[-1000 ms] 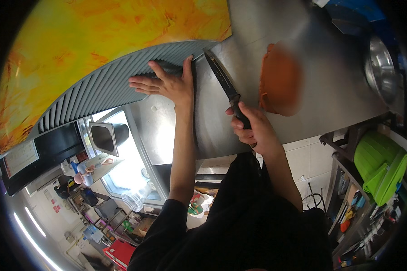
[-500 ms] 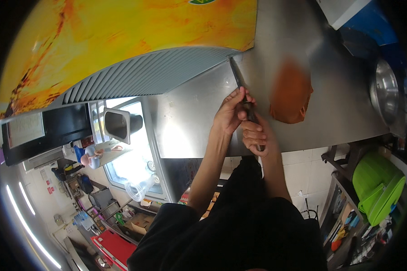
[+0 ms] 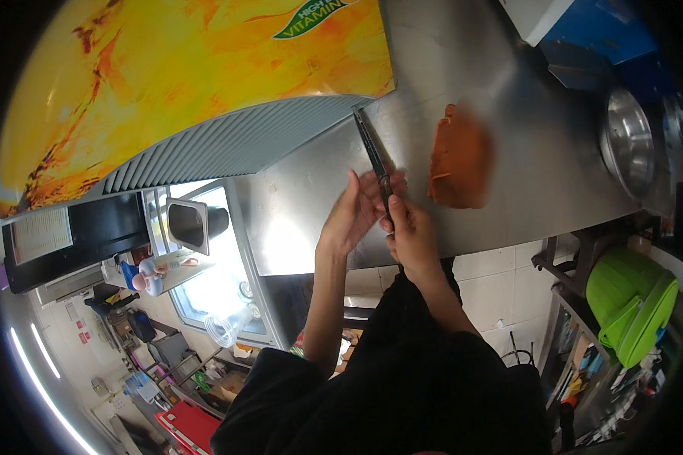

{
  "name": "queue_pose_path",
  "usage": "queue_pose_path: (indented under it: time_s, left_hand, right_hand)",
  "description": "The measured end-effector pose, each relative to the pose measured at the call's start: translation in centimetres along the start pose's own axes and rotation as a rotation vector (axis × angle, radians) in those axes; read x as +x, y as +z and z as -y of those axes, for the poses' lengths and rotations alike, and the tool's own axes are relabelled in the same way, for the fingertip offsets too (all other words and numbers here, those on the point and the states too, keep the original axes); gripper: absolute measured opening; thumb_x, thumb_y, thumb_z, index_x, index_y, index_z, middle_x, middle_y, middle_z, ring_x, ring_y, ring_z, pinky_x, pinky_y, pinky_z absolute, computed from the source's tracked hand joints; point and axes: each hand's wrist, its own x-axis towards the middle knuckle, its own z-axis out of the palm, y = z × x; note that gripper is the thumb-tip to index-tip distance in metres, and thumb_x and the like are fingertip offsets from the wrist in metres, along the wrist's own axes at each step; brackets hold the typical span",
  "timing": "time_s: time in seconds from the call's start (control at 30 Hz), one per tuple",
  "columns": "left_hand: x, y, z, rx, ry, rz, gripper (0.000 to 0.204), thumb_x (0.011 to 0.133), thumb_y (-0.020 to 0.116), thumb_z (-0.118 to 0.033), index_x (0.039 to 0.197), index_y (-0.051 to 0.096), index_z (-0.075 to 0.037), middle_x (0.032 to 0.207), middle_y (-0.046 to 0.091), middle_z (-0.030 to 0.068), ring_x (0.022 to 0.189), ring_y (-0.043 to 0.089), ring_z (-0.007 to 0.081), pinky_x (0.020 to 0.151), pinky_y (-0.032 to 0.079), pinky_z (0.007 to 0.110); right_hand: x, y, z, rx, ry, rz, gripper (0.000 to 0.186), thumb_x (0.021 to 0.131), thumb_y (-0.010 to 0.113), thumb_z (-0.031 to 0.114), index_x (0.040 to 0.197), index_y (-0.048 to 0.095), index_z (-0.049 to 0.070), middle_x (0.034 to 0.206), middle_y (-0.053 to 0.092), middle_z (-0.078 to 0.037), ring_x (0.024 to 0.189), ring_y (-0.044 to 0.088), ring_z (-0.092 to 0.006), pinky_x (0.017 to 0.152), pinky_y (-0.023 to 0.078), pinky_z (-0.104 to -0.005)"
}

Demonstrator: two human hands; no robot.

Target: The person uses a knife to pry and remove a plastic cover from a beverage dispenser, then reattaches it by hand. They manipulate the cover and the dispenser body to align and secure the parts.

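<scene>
The right hand (image 3: pixel 411 231) is seen closed around the handle of a long knife (image 3: pixel 373 155), and the handle itself is swallowed by the fist, so its shape cannot be told. From that fist the blade is run up and away to the left, its long axis slanting across the steel counter (image 3: pixel 524 152) toward the edge of the ribbed grey panel (image 3: pixel 228 144), where the tip is found. The left hand (image 3: pixel 357 212) is brought in just beside the right, fingers extended and laid against the lower part of the blade near the handle; whether the blade is pinched or only touched cannot be made out. Of the two hands, the left is the nearer to the bare blade, the right being kept behind it on the handle.

To the right of the knife, apart from it, an orange slab (image 3: pixel 459 159) is seen lying on the counter; its outline is blurred and its kind cannot be settled. Farther right a steel bowl (image 3: pixel 628 148) is set near the counter's edge, bent by the lens. Above the panel a yellow board (image 3: pixel 167 76) is spread, cut off by the picture's rim.
</scene>
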Motion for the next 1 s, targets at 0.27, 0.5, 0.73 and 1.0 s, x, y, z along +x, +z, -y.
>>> queue_pose_path:
  time_s: [0.27,0.5,0.73,1.0]
  left_hand:
    - [0.2,0.3,3.5,-0.319,0.013,0.324,0.04,0.094,0.039,-0.039,0.107,0.05,-0.003,0.108,0.054,0.0131,0.115,0.047,0.0266,0.088,0.045,0.035]
    - [-0.2,0.3,2.5,-0.202,0.073,0.133,0.033,0.092,0.047,-0.032,0.098,0.055,-0.001,0.094,0.059,0.0099,0.093,0.055,0.0178,0.081,0.045,0.029]
    - [-0.4,4.0,1.5,0.546,0.133,-0.488,0.024,0.084,0.064,-0.022,0.078,0.063,0.001,0.071,0.06,0.0031,0.065,0.052,0.0074,0.06,0.041,0.021]
    - [-1.1,2.6,1.6,-0.103,0.024,0.02,0.049,0.093,0.042,-0.037,0.119,0.045,0.005,0.11,0.055,0.015,0.1,0.053,0.0207,0.075,0.05,0.03]
  right_hand:
    - [1.5,-1.8,-1.6,1.403,0.57,0.759,0.027,0.096,0.039,0.032,0.097,0.051,0.008,0.064,0.037,0.003,0.037,0.02,0.0015,0.028,0.013,-0.0142]
    - [0.0,-1.2,-0.2,0.365,-0.001,0.198,0.031,0.093,0.045,0.028,0.105,0.044,0.0,0.076,0.052,-0.005,0.049,0.044,-0.0085,0.04,0.035,-0.0206]
    - [-2.8,1.2,-1.3,-0.961,-0.566,-0.41,0.04,0.085,0.056,0.019,0.117,0.042,-0.001,0.086,0.06,-0.017,0.079,0.06,-0.0383,0.07,0.048,-0.0415]
    - [0.0,-1.7,-0.3,0.326,0.29,0.147,0.038,0.092,0.045,0.041,0.089,0.055,0.004,0.053,0.041,0.003,0.036,0.036,-0.0082,0.034,0.029,-0.0222]
